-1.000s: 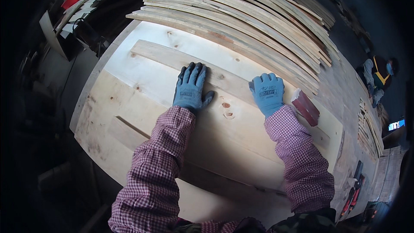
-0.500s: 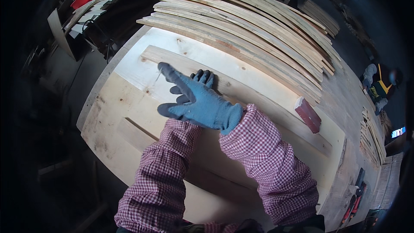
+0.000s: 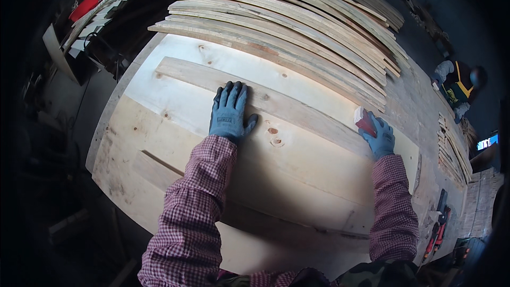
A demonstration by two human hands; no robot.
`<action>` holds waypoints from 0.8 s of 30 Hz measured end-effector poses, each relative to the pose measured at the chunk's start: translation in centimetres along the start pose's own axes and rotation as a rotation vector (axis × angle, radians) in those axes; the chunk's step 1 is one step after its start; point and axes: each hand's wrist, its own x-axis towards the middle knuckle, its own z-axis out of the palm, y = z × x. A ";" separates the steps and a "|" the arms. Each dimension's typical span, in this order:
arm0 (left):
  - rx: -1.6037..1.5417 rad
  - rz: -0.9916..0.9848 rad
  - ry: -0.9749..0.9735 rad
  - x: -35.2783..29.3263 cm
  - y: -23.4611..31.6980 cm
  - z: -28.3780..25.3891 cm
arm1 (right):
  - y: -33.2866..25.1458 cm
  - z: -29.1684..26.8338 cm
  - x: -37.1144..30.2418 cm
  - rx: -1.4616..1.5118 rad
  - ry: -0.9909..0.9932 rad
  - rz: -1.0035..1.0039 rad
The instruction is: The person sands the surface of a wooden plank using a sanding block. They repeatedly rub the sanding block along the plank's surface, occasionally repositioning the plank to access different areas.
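Observation:
A long narrow wooden board (image 3: 308, 114) lies slantwise across a wide pale wood panel (image 3: 319, 170). My left hand (image 3: 229, 114), in a blue glove with dark fingertips, rests flat with its fingertips on the board. Its thumb sticks out to the right. Toward the board's right end, my right hand (image 3: 381, 138), gloved the same way, is closed around a dark red block with a whitish end (image 3: 364, 121), which looks like a sanding block. The block sits on or just at the board; the exact contact is hidden by the fingers.
Long wooden strips (image 3: 276, 37) are stacked along the far side of the table. Red-handled tools (image 3: 438, 234) lie at the near right. A co-worker (image 3: 458, 85) is at the far right. A red basin (image 3: 87, 5) stands among scraps at the far left.
My right hand has swung from above my left hand over to the right and taken hold of the red block. My left hand stays on the board, now uncovered. The view has shifted slightly.

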 end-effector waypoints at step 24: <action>0.008 -0.003 0.009 -0.2 -0.7 -0.2 | -21.4 -2.9 2.5 -0.075 -0.177 -0.409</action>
